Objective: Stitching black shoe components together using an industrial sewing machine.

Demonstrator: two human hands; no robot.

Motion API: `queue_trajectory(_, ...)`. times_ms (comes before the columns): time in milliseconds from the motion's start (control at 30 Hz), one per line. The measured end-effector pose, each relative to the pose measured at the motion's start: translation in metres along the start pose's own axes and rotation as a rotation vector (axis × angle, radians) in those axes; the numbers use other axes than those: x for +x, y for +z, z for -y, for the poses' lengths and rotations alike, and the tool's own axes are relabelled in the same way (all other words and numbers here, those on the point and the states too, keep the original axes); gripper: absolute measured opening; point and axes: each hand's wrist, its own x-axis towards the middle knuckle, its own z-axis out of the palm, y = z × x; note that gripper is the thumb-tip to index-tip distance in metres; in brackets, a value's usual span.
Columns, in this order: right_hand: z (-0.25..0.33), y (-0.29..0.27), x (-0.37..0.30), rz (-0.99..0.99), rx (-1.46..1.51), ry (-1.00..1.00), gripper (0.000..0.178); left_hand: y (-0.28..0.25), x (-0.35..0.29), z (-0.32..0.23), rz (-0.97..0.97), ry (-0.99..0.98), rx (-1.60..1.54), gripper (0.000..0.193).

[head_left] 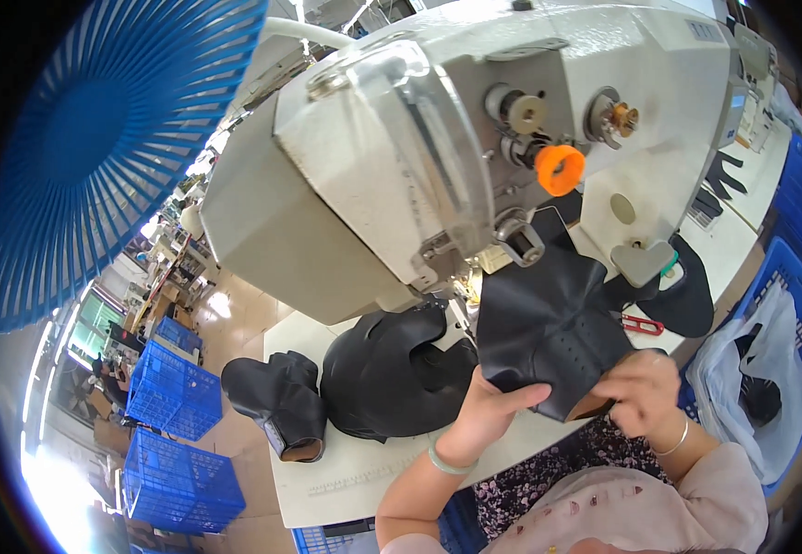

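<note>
A black leather shoe upper point(553, 319) with a row of small holes hangs between my hands, close to the needle area of a large sewing machine point(604, 55). My left hand point(496, 414) grips its lower left edge, thumb on top and the other fingers hidden beneath. At the lower right edge, where a brown lining shows, the fingers of my right hand point(643, 388) are curled round the leather. Left of the needle, a heap of black leather uppers point(378, 383) lies on the white table point(355, 494). Another black upper point(276, 392) rests at the table's left end.
Red thread snips point(643, 325) lie right of the held upper, near more black leather pieces point(687, 295). A blue fan point(96, 129) stands close at upper left. Blue crates point(179, 480) are on the floor at left; a blue basket with a plastic bag point(779, 369) stands at right.
</note>
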Motion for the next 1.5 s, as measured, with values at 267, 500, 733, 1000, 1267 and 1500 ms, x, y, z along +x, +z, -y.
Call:
queue_trajectory(267,-0.016,-0.001,-0.004,0.201,1.056,1.078,0.081,-0.007,-0.041,0.016,0.012,0.116,0.006,0.062)
queue_trajectory(500,-0.013,0.000,-0.010,0.240,1.180,1.150,0.043,-0.014,-0.056,0.022,-0.064,0.156,-0.041,0.059)
queue_trajectory(733,-0.007,0.007,-0.009,0.284,1.182,1.184,0.040,-0.016,-0.059,0.024,-0.097,0.232,-0.037,0.054)
queue_trajectory(1000,-0.008,0.017,0.006,0.354,0.847,1.002,0.034,-0.010,-0.072,0.021,-0.274,0.154,0.152,0.040)
queue_trajectory(1267,0.000,0.034,-0.008,0.208,1.135,1.229,0.017,-0.009,-0.080,0.040,-0.303,0.170,-0.054,0.055)
queue_trajectory(1500,-0.007,0.042,-0.017,0.084,1.314,1.241,0.027,-0.029,-0.105,0.056,-0.191,0.190,-0.181,0.062)
